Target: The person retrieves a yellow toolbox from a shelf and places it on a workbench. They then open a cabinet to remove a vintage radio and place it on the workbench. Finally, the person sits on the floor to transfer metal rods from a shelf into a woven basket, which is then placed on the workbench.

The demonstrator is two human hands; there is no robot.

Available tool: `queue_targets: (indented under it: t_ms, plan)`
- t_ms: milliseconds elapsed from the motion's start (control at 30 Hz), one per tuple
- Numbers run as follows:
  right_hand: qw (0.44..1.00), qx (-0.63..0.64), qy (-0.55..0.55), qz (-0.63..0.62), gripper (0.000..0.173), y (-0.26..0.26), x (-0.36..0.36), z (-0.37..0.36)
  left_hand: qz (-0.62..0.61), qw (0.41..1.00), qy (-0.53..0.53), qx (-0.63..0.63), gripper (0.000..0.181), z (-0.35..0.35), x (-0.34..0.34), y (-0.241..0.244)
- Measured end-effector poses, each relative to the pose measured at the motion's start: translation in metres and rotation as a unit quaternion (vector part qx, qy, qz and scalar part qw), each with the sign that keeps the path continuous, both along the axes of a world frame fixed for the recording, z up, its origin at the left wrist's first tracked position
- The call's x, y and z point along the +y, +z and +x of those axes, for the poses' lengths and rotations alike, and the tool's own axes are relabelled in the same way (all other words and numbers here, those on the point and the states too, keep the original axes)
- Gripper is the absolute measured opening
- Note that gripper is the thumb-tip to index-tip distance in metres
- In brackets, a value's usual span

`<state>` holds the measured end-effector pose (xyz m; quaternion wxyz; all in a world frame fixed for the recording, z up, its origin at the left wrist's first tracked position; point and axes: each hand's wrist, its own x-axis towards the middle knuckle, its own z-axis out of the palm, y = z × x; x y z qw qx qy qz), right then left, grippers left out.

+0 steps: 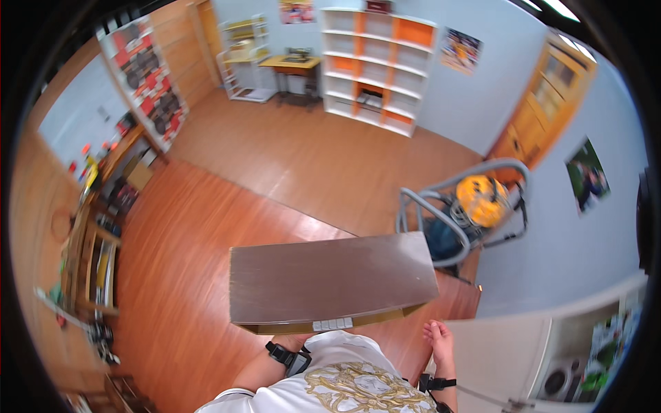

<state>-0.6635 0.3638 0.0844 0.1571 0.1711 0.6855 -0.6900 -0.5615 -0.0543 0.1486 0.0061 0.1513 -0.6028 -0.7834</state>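
Observation:
A brown rectangular box-like piece (330, 279), its lower edge open towards my body, is held up in front of my waist. My left hand (293, 340) is at its lower edge, with the fingers hidden beneath or behind it; its grip cannot be made out. My right hand (438, 334) hangs to the right of the piece, apart from it, with loosely curled fingers and nothing seen in it. A pale grey ribbed patch (332, 324) shows on the piece's near edge.
A grey-framed machine with a yellow top (481, 200) stands right ahead. At the right is a pale cabinet (496, 356). Wooden workbenches with tools (82, 258) line the left wall. Against the far wall stand a white and orange shelf unit (374, 67) and a sewing machine table (290, 63).

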Motion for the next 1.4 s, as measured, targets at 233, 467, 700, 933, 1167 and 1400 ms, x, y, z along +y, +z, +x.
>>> queue_targets:
  t_ms: [233,467,700,933,1167,1400]
  plan:
    - [0.971,0.06,0.216,-0.078,0.038,0.072,-0.147,-0.099,0.04,0.988,0.144,0.02,0.053,0.019,-0.074,-0.013]
    - [0.867,0.184,0.447,-0.123,0.07,0.145,-0.336,-0.149,0.062,0.955,0.289,0.025,0.054,0.052,-0.139,-0.02]
    - [0.736,0.241,0.607,-0.179,0.088,0.188,-0.508,-0.161,0.078,0.901,0.427,0.025,0.054,0.085,-0.181,-0.024]
    - [0.647,0.17,0.707,-0.23,0.111,0.18,-0.658,-0.16,0.095,0.836,0.54,0.015,0.055,0.096,-0.227,-0.034]
    - [0.593,0.104,0.746,-0.285,0.12,0.169,-0.787,-0.173,0.092,0.797,0.597,0.008,0.055,0.082,-0.332,-0.025]
    - [0.562,0.106,0.758,-0.313,0.12,0.19,-0.914,-0.188,0.087,0.783,0.616,0.021,0.055,0.07,-0.453,0.0]
